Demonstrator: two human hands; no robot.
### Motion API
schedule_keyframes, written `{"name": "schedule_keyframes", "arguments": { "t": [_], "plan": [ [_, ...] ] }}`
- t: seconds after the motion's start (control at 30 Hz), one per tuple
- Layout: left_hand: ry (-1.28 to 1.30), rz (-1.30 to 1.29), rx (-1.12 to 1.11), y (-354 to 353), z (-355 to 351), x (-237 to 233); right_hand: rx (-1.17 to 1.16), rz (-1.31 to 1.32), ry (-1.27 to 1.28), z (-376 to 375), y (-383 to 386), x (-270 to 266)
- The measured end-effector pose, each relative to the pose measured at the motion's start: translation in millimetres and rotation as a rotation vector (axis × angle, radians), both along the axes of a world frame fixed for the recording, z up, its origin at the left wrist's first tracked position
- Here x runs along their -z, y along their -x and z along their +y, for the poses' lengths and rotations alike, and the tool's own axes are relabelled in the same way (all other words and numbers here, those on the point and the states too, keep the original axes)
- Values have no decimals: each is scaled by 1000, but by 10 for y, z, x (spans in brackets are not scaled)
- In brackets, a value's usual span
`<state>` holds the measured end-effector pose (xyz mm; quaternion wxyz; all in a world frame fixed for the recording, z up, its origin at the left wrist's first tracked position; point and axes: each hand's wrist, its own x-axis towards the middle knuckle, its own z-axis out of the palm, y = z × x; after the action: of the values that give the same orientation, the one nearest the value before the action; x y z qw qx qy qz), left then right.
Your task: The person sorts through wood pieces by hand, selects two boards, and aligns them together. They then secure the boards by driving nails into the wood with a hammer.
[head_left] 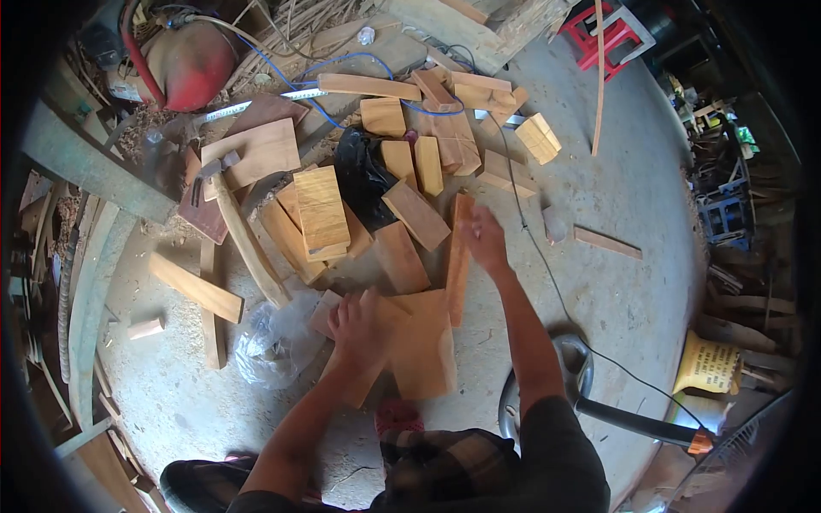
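My left hand (355, 327) lies over light wooden pieces near my feet, its fingers apart and slightly blurred. Under and beside it are a short wood block (321, 315) and a wide flat board (423, 350). My right hand (486, 239) is closed at the upper part of a long reddish wooden strip (457, 274), with fingertips against its edge. Left of that strip are a brown block (401, 258) and another tilted block (416, 214). A stacked yellowish block (321, 209) sits farther left.
A hammer (244, 222) lies across wood at the left, by a clear plastic bag (278, 342). A black bag (363, 175) sits amid several blocks. A dark cable (547, 256) crosses the floor toward a black-handled round-framed object (633, 421). Red stools (603, 38) stand at the back.
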<state>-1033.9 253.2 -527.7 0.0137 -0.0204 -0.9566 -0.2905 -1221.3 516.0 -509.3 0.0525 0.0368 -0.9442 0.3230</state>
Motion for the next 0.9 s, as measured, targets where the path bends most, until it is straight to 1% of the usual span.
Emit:
{"name": "schedule_keyframes", "arguments": {
  "t": [0.03, 0.07, 0.13, 0.17, 0.23, 0.27, 0.33, 0.47, 0.53, 0.57, 0.63, 0.67, 0.73, 0.8, 0.9],
  "plan": [
    [3, -8, 3, 9, 9, 8, 35, 25, -49, 2, 236, 45],
    [-6, -1, 1, 15, 10, 0, 37, 16, -44, -6, 426, 68],
    [-5, 0, -1, 28, 10, -3, 104, 91, -228, -66, 734, 65],
    [33, -27, -1, 34, 22, -2, 102, 85, -219, -105, 852, 61],
    [82, -57, -5, 41, 28, 11, 112, 53, -335, -179, 1060, 77],
    [89, -62, 4, 43, 24, 19, 111, 50, -325, -226, 1159, 101],
    [104, -68, 13, 55, 27, 18, 138, -22, -410, -304, 1339, 131],
    [75, -43, 7, 58, 19, 33, 201, -114, -445, -459, 1613, 144],
    [82, -40, 8, 62, 27, 36, 271, -165, -468, -530, 1706, 151],
    [76, -38, 8, 69, 27, 14, 267, -165, -465, -568, 1745, 161],
    [74, -35, 5, 69, 26, 3, 380, -210, -487, -652, 1784, 141],
    [84, -39, 7, 68, 31, 13, 378, -206, -485, -672, 1773, 98],
    [95, -32, 4, 73, 27, 10, 411, -285, -433, -684, 1722, 9],
    [100, -70, 7, 56, 30, -2, 401, -268, -431, -645, 1640, -22],
    [97, -53, 5, 47, 35, -2, 373, -254, -412, -515, 1431, -169]
  ]
}}
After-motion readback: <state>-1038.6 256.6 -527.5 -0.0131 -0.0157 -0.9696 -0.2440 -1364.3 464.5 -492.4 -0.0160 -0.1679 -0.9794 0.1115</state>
